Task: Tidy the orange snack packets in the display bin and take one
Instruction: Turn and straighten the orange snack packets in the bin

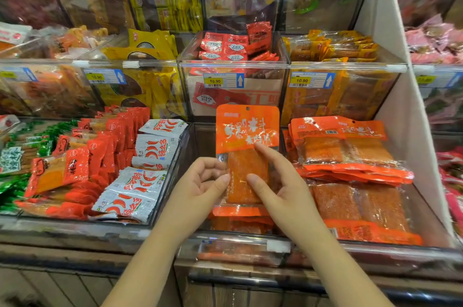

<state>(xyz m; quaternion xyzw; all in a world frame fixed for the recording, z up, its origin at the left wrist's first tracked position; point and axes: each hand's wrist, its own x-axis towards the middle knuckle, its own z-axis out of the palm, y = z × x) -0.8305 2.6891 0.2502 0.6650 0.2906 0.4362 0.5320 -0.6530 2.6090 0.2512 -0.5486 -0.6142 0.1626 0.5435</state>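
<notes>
An orange snack packet stands upright above the clear display bin in the bottom row. My left hand pinches its left edge with thumb and curled fingers. My right hand holds its front, forefinger and thumb laid on the clear window. More orange packets lie stacked in the right half of the bin, one pile behind another. A few orange packets lie flat in the bin under my hands.
A bin to the left holds white chilli packets and red packets. Above are clear bins with red sachets, yellow packets and price tags. A white divider wall closes the right side.
</notes>
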